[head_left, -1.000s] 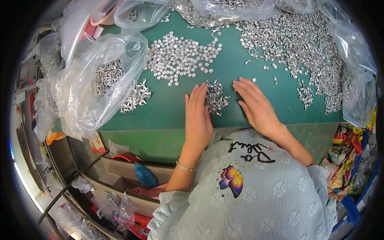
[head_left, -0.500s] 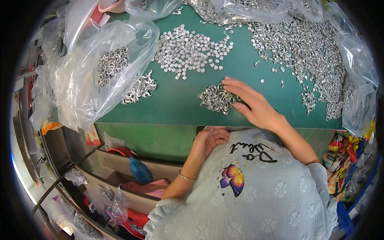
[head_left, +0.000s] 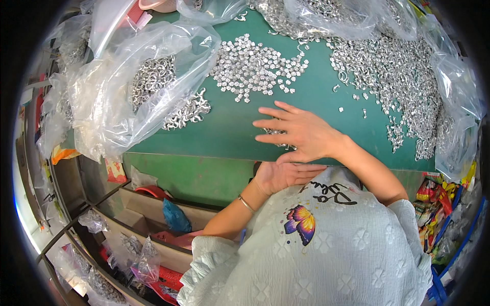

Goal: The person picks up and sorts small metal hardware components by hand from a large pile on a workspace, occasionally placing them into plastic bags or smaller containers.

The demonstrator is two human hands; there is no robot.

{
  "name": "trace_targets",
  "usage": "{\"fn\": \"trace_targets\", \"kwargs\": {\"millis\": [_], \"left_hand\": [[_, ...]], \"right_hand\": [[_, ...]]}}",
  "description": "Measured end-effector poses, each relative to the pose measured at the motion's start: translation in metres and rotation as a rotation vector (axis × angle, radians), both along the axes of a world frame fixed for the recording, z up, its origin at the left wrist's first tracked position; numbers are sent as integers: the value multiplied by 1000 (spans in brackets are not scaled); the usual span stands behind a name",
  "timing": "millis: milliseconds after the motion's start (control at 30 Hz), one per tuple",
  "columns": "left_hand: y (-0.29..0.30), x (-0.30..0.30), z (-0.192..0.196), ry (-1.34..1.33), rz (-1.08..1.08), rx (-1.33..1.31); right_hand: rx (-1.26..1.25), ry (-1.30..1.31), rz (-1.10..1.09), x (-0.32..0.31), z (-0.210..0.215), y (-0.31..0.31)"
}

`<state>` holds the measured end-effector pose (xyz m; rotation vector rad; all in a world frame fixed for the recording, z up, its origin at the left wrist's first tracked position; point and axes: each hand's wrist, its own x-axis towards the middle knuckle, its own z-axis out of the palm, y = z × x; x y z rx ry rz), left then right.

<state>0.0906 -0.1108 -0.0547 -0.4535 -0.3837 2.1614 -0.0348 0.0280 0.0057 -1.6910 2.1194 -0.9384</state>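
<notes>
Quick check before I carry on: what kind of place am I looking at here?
Probably a small workshop sorting bench: a green table covered with piles of small metal parts, more in clear plastic bags, and bins below. The right hand sweeps parts toward the cupped left hand.

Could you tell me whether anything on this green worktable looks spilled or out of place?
Yes: small silver metal rings spill out of the open clear plastic bag onto the green table. A few stray pieces lie apart from the large heap. The right hand covers a small cluster at the table's edge.
</notes>
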Motion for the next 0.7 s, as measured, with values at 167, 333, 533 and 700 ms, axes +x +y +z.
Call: {"fn": "trace_targets", "kwargs": {"millis": [167,333,533,700], "left_hand": [[8,7,-8,30,141,169],[-6,27,-42,457,2,-358],[-2,28,-36,520,-225,-853],[11,12,6,145,-261,-948]], "right_hand": [[36,61,81,20,-11,8],[-50,-14,67,58,-13,22],[-242,-122,142,75,-13,27],[-327,-376,138,78,-4,29]]}}
